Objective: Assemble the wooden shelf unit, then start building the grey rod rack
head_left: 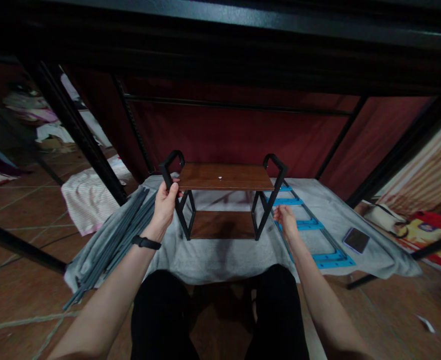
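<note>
Left hand point(164, 205): we clasp the rack point(230, 181), frame centre.
Right hand point(286, 219): we curl it, centre-right; its hold we cannot tell.

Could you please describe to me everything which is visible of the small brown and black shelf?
The small shelf has two brown, wood-looking boards, the upper one with a small white spot near its middle. Black, metal-looking side frames join them and rise above the upper board in rounded loops. It stands upright on the grey cloth. The left hand grips its left frame; the right hand is near its right side, with contact unclear.
</note>
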Demonstrator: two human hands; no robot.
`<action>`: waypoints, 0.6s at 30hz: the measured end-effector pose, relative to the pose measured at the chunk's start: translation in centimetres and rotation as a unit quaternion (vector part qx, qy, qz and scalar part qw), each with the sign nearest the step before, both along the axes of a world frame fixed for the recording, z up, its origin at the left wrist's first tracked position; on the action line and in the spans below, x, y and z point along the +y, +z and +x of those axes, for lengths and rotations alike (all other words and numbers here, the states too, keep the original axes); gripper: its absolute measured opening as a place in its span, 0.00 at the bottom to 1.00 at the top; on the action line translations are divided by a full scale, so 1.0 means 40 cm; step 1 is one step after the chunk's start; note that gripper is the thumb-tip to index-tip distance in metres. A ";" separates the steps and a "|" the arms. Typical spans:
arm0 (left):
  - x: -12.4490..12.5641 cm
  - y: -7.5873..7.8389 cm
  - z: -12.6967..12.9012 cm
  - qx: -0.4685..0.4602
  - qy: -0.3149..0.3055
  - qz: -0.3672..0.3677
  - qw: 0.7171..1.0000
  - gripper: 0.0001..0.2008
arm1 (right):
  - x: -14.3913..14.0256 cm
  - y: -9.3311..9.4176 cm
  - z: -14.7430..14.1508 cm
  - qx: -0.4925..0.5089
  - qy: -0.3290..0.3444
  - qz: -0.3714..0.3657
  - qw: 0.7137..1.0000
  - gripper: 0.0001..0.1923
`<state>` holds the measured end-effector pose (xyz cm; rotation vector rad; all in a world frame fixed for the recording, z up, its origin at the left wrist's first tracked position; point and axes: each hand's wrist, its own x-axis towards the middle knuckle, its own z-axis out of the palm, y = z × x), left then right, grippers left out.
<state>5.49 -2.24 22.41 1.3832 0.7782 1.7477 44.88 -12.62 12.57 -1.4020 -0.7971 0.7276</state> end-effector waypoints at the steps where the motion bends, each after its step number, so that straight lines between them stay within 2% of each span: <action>1: -0.002 0.001 0.003 0.004 -0.001 0.000 1.000 0.18 | -0.012 -0.056 -0.010 -0.003 -0.003 -0.037 0.999 0.20; 4: -0.008 0.004 0.014 0.017 -0.003 -0.006 1.000 0.19 | -0.047 -0.203 -0.045 -0.009 0.007 -0.096 0.995 0.16; 7: -0.008 0.004 0.021 0.020 -0.002 -0.009 1.000 0.19 | -0.060 -0.294 -0.068 -0.011 0.025 -0.125 0.992 0.13; 12: 0.005 -0.003 0.014 0.022 0.002 -0.003 1.000 0.17 | -0.039 -0.353 -0.074 -0.022 0.053 -0.115 0.992 0.12; 18: 0.029 -0.021 -0.014 0.025 0.008 0.019 0.999 0.19 | -0.034 -0.371 -0.079 -0.066 0.076 -0.092 0.991 0.12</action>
